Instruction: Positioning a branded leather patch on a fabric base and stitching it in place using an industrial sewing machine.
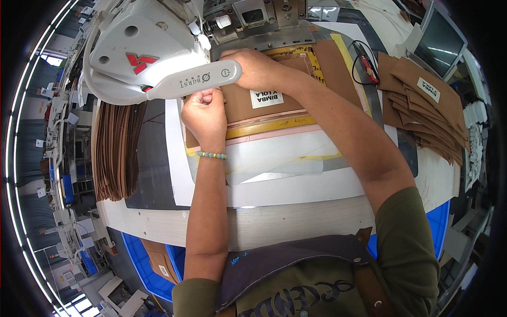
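A brown leather-like panel [238, 108] with a white label [266, 99] lies beneath the sewing machine [142, 47], in a flat template edged with yellow tape [264, 127]. My left hand [205, 119] is at the panel's left side, its fingers curled and pinched together. What they hold, if anything, is too small to make out. My right hand [252, 68] reaches across the panel to the machine's sewing area. The grey-white lamp arm [193, 79] covers part of that hand, and its fingertips are hidden.
Brown panels stand in a stack [117, 153] at the left. More labelled brown pieces [422, 105] are piled at the right, near red-handled snips [371, 71] and a monitor [441, 42]. Blue bins [138, 264] sit below the table's edge. The machine's metal plate [259, 39] spans the back.
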